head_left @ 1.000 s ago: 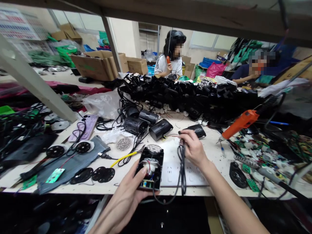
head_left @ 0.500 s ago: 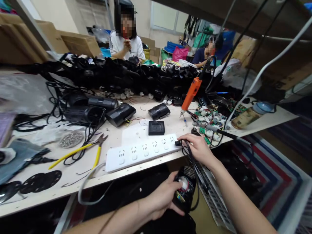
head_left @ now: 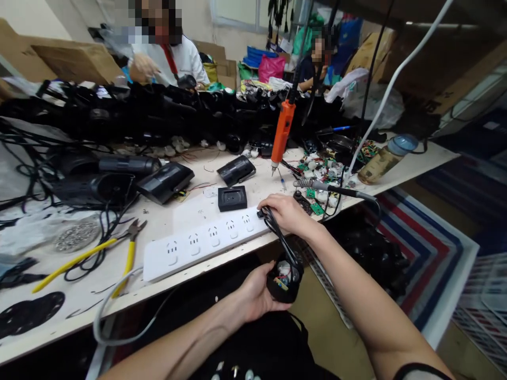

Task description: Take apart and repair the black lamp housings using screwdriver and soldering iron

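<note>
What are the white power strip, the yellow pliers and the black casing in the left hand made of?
Power strip: likely hard plastic, smooth and evenly white. Pliers: probably metal at the bare grey head; the bright yellow handles look coated in plastic or rubber. Casing: perhaps stiff plastic, evenly black outside; too shadowed to tell its finish.

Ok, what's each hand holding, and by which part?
Left hand: black housing, by its left side and underside. Right hand: black cord, by its plug end, at the power strip.
</note>
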`<state>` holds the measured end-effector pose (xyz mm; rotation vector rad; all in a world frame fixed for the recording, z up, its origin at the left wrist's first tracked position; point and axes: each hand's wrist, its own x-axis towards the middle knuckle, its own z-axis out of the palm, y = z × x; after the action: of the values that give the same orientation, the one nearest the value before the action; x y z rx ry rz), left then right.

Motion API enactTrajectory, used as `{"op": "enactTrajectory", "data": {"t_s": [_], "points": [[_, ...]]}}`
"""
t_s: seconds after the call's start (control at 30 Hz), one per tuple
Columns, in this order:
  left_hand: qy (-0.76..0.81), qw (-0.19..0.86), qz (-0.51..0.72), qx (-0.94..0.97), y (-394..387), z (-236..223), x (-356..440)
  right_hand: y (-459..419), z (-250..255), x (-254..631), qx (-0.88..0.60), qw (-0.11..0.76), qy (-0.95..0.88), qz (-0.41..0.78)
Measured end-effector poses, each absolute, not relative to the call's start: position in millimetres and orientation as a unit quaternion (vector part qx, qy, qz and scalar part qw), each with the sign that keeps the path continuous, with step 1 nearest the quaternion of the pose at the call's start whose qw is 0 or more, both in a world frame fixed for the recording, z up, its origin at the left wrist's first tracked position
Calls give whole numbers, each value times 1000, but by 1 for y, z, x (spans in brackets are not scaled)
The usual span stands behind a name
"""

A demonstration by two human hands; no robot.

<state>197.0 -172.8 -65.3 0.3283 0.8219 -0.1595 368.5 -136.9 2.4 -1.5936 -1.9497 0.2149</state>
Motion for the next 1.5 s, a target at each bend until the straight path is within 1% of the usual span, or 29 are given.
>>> {"op": "enactTrajectory", "data": {"t_s": [0.17, 0.47, 0.8, 1.17, 1.5], "points": [[411, 898, -91, 130, -175, -64, 191, -132, -5, 368, -609, 292, -731, 94], [477, 866, -87, 119, -172, -48, 184, -132, -9, 366, -606, 303, -730, 90], [480, 865, -89, 116, -170, -47, 182, -135, -6, 364, -613, 301, -724, 94], [519, 842, -90, 116, -174, -27, 175, -133, 0, 367, -618, 270, -731, 105], [524, 838, -86, 125, -175, -21, 171, -131, 1, 368, -616, 270, -728, 133]]}}
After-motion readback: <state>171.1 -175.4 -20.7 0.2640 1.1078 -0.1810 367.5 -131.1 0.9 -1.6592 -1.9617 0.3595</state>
